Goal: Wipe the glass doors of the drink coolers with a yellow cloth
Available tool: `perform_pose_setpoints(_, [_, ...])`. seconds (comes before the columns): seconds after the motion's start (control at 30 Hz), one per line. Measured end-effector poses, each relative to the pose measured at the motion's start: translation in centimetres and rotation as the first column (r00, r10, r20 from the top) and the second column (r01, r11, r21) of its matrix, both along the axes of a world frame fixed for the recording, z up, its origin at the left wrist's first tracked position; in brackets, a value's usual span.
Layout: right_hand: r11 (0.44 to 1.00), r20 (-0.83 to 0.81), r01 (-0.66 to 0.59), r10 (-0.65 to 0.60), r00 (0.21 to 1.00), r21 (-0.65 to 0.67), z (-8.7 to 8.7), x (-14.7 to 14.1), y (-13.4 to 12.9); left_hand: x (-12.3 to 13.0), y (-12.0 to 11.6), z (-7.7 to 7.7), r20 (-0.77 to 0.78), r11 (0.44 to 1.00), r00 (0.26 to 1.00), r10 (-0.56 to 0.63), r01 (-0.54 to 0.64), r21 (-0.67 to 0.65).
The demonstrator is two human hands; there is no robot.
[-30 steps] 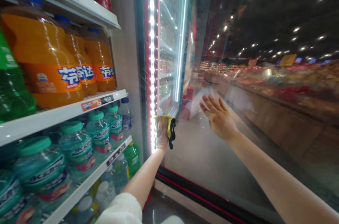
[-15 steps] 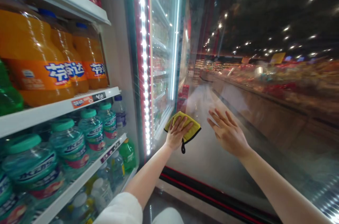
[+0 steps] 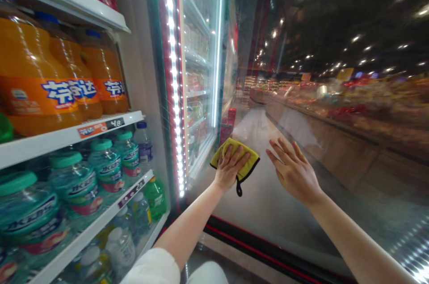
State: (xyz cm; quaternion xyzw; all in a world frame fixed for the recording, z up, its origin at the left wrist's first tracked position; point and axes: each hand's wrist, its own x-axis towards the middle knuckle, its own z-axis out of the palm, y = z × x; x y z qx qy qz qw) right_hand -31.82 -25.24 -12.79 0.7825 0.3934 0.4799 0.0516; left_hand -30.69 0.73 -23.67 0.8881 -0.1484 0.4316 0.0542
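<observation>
My left hand holds a folded yellow microfibre cloth with black edging and a small black loop against the glass door. Its fingers lie spread over the cloth. To the right, my right hand is open, fingers stretched, at the same pane; whether the palm touches the glass I cannot tell. Nothing shows in that hand. A faint reflection of a light-coloured top appears in the glass above both hands.
On the left, cooler shelves hold large orange soda bottles above teal-capped drink bottles. A bright LED strip runs up the cooler's frame. A black and red door edge crosses below. Store displays show blurred through the glass.
My left hand and the cloth have slid slightly right across the glass. My right hand has shifted slightly right in the picture, while the shelves have shifted left as the view turned.
</observation>
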Motion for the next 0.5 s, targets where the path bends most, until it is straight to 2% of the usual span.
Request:
perform_pose_setpoints(0.07, [1.0,-0.003,0.005,-0.005,1.0,-0.014,0.0,0.0,-0.6,-0.8,1.7,-1.8,-0.036,1.0,0.999,0.016,-0.016,-0.007])
perform_pose_setpoints(0.13, [1.0,-0.013,0.002,-0.002,1.0,-0.017,0.0,0.2,-1.3,-0.8,2.8,-1.9,-0.041,0.992,0.997,0.058,-0.062,-0.107])
perform_pose_setpoints(0.2, [1.0,-0.021,0.003,-0.003,1.0,-0.011,0.0,0.3,-2.0,-0.1,2.7,-0.6,-0.009,0.966,0.994,0.111,-0.11,-0.235])
perform_pose_setpoints(0.27, [1.0,-0.021,0.007,-0.007,1.0,-0.003,0.0,0.4,-2.3,0.9,1.3,1.1,0.038,0.929,0.985,0.17,-0.147,-0.339])
perform_pose_setpoints(0.33, [1.0,-0.012,0.01,-0.01,1.0,0.007,0.0,0.4,-2.3,1.7,-0.6,2.3,0.067,0.899,0.973,0.219,-0.175,-0.403])
perform_pose_setpoints(0.4, [1.0,-0.001,0.009,-0.009,1.0,0.014,-0.1,0.3,-2.0,1.8,-1.8,2.1,0.079,0.926,0.977,0.198,-0.16,-0.342])
perform_pose_setpoints(0.5, [1.0,0.023,0.001,-0.002,1.0,0.022,-0.2,0.2,-1.6,1.0,-1.0,0.1,0.085,0.996,0.995,0.057,-0.051,-0.07])
